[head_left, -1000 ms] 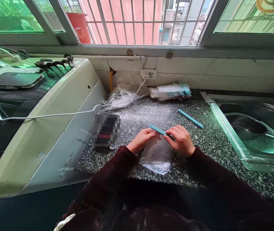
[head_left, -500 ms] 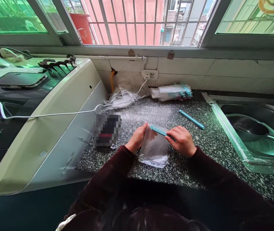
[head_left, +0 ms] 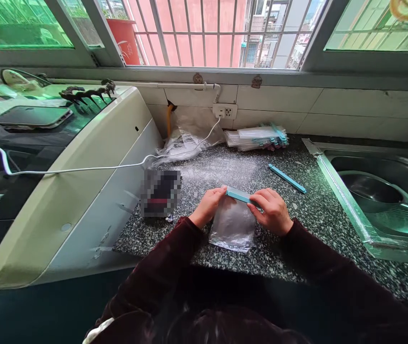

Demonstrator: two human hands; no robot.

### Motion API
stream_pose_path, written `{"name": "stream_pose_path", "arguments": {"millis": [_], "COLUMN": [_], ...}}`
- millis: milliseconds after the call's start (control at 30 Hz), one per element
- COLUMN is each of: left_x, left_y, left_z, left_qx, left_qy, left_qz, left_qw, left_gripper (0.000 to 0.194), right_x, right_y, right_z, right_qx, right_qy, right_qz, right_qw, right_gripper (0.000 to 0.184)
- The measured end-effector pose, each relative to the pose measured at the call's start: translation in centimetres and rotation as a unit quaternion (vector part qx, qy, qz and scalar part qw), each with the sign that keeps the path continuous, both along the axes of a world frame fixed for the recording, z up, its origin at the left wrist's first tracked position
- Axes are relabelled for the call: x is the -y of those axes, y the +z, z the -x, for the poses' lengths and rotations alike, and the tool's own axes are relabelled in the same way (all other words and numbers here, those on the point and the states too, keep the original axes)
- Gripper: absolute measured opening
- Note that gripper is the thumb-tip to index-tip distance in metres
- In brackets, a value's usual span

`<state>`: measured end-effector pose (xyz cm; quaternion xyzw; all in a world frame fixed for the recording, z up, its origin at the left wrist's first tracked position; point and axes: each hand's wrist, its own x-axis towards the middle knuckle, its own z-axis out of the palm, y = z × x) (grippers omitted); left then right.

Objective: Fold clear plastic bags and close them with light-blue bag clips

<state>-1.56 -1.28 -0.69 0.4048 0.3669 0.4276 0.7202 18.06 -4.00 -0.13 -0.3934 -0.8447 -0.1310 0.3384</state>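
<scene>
A clear plastic bag (head_left: 233, 229) hangs over the counter's front part, its top edge at a light-blue bag clip (head_left: 239, 195). My right hand (head_left: 271, 210) is closed around the clip's right end, thumb below and fingers above. At the other end, my left hand (head_left: 209, 205) pinches the bag's upper left corner, its fingertips touching or very near the clip's tip. Whether the clip is fastened over the bag cannot be made out. A second blue bag clip (head_left: 287, 178) lies on the counter beyond my right hand.
Clear bags with blue clips (head_left: 256, 137) are stacked by the wall, beside crumpled plastic (head_left: 186, 143). A white cable (head_left: 92, 168) runs from the socket (head_left: 225, 111) to the left. A blurred dark object (head_left: 161, 193) lies left; the sink (head_left: 354, 229) is at right.
My left hand first drew back from the clip to the bag's edge, then returned to the clip's left end. My right hand kept its grip. The view shifted slightly.
</scene>
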Motion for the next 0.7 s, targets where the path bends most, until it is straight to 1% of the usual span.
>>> {"name": "stream_pose_path", "arguments": {"millis": [200,400,533,700], "left_x": [0.09,0.29,0.27,0.1], "left_y": [0.16,0.39,0.1,-0.54], "left_z": [-0.08,-0.3,-0.46,-0.55], "left_qx": [-0.011,-0.012,0.0,0.01], "left_qy": [0.015,0.027,0.033,0.036], "left_qz": [-0.019,-0.041,-0.039,-0.035], "left_qw": [1.0,0.999,0.999,0.999], "left_gripper": [0.044,0.05,0.05,0.045], "right_x": [0.03,-0.08,-0.06,-0.01], "right_y": [0.13,0.03,0.01,0.12], "right_z": [-0.05,-0.12,-0.12,-0.08], "right_qx": [-0.025,-0.041,-0.051,-0.054], "right_qy": [-0.001,0.016,0.021,0.023], "right_qz": [-0.02,-0.035,-0.046,-0.047], "right_qw": [0.999,0.998,0.997,0.997], "right_gripper": [0.009,0.009,0.011,0.011]}}
